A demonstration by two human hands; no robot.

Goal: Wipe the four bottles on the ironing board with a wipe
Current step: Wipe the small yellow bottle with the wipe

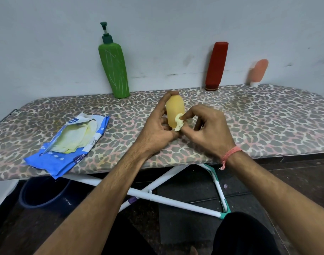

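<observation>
Hands meet at the middle of the frame, above the leopard-print ironing board (249,115). Our left hand (157,126) grips the yellow bottle (174,111), fingers curled round its left side with one fingertip on its rounded top, holding it upright just over the board. Our right hand (207,129) pinches a crumpled pale wipe (178,123) between thumb and fingers and presses it against the lower right side of that bottle. A pink thread band (231,153) circles the right wrist.

Along the far edge of the board three more bottles lean against the grey wall (47,43). We see the green pump bottle (114,69) in the upper middle-left of the frame, tilted with its pump head up. To the right of centre stands the dark red bottle (216,66), cap down and leaning slightly. Further right, near the upper right, is the small peach bottle (259,70), also cap down and blurred.

At the left of the frame, on the board near its front edge, lies an opened blue wipe packet (65,153) with pale wipes showing inside; one corner hangs over the edge. Below the board we see its white crossed legs (175,199), a dark blue bucket (43,194) at lower left, and a dark floor (295,177).
</observation>
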